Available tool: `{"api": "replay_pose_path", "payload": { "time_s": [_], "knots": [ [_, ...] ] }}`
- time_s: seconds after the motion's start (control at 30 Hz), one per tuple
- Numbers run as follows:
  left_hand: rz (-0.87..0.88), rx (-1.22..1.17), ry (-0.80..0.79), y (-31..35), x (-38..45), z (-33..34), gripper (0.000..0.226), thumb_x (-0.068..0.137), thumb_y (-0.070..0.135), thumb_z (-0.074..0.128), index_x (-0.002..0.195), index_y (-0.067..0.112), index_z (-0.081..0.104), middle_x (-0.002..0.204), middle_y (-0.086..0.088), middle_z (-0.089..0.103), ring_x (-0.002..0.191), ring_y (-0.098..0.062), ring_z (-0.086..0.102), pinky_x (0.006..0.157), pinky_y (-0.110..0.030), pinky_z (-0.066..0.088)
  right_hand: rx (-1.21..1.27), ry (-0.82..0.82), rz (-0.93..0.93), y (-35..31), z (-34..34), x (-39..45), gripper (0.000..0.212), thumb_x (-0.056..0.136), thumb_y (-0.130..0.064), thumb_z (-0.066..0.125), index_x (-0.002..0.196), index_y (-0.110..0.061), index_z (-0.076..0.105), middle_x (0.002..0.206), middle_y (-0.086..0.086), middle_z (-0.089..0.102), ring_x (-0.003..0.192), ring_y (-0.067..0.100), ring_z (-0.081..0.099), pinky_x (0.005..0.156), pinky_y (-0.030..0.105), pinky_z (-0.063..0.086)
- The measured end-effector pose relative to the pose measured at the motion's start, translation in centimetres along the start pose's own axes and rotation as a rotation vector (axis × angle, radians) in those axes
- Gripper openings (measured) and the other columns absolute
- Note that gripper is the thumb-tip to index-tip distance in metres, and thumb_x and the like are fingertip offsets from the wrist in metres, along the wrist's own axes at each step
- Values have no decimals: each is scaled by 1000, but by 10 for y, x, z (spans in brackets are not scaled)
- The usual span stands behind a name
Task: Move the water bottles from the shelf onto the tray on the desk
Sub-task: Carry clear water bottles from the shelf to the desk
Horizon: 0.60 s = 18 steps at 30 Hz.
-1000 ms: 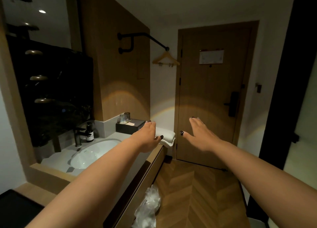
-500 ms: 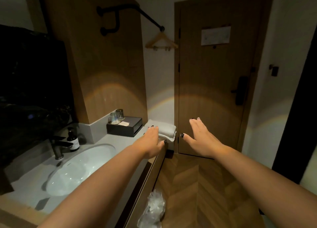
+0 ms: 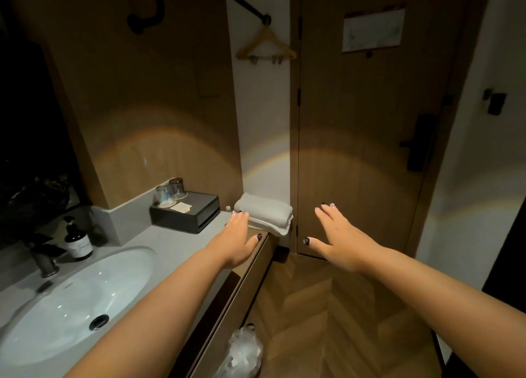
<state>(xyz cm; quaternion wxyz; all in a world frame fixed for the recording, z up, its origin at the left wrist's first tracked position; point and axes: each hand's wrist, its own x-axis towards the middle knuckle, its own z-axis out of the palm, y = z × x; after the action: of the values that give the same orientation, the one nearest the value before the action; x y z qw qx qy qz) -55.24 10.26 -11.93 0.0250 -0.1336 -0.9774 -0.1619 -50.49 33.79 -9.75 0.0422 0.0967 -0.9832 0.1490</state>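
Nearest: sink (image 3: pixel 76 300) set in the bench (image 3: pixel 176 241), a plastic bag (image 3: pixel 242 355) on the floor below its front edge. Both arms stretched forward. Left hand (image 3: pixel 237 241) flat, fingers spread, empty, over the bench's far end, fingertips at the folded towels (image 3: pixel 266 214). Right hand (image 3: pixel 338 242) also flat and spread, empty, out over the floor in front of the door (image 3: pixel 367 121). Further back: soap bottle (image 3: pixel 77 242) by the tap, black box (image 3: pixel 186 212) with two upturned glasses (image 3: pixel 170 192) on top, hanger (image 3: pixel 266 45) on the rail.

No water bottles, shelf or tray in view, so my read is the step is still locating them. Best move: scan beyond this corner first, keep the hands free, then take each bottle round the body, upright.
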Motion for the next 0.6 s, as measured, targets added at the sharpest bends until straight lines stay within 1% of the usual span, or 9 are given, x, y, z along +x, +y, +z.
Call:
{"api": "replay_pose_path", "payload": {
  "time_s": [0.07, 0.17, 0.33, 0.47, 0.6],
  "knots": [
    [-36, -50, 5, 8, 23, 9, 68, 100, 36, 36, 152, 8, 2, 161, -7, 0, 148, -19, -4, 119, -35, 7, -17, -41, -30, 21, -4, 15, 77, 94, -50, 41, 152, -18, 0, 160, -1, -6, 147, 15, -7, 116, 35, 18],
    [-70, -98, 4, 17, 55, 24, 67, 100, 34, 35, 152, 7, 1, 161, -7, -1, 148, -19, -5, 119, -34, 6, -79, -99, -95, 47, -4, 40, 76, 95, -49, 39, 151, -16, 0, 160, -2, -4, 146, 13, -9, 117, 35, 15],
    [-95, -150, -4, 18, 106, 44, 65, 101, 37, 32, 152, 8, 5, 161, -7, 2, 148, -19, -3, 119, -34, 7, -61, -141, -156, 68, -3, 85, 72, 96, -46, 40, 150, -13, 7, 160, 0, 6, 147, 16, -6, 116, 34, 17],
    [-144, -279, 18, 8, 155, 56, 64, 100, 37, 36, 152, 10, 10, 161, -6, 11, 148, -19, 5, 120, -36, 11, -50, -166, -183, 83, 7, 135, 71, 96, -46, 40, 150, -13, 7, 159, 0, 9, 147, 17, -4, 117, 36, 18],
    [-158, -292, -3, -14, 208, 70, 65, 100, 37, 37, 152, 10, 8, 161, -6, 10, 148, -19, 5, 119, -35, 11, -64, -200, -194, 97, 21, 197, 67, 96, -45, 40, 148, -12, 13, 158, 2, 15, 147, 18, -1, 117, 39, 22]
  ]
}}
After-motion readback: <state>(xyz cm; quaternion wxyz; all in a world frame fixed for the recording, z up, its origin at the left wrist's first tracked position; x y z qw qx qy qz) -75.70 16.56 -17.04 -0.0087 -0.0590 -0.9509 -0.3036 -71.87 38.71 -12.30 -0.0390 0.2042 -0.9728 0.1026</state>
